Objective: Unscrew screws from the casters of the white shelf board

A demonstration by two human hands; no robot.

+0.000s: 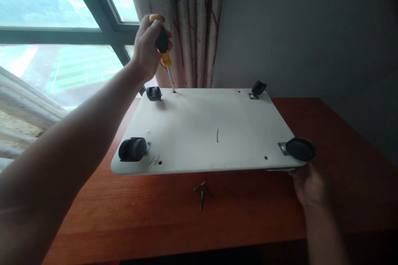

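My left hand is wrapped round the handle of a yellow and black screwdriver. The screwdriver's metal tip meets a hole near the far left edge of a white board. Black casters on metal plates stand up at the board's corners, wheels upward. My right hand grips the board at its near right corner, just below another caster; its fingers are partly hidden under the edge. Two open holes show along the near edge. Whatever lies under the board is mostly hidden.
Several screws lie in a small heap on the reddish wooden table, in front of the board. A patterned curtain hangs behind it, beside a window at left. A grey wall closes off the right.
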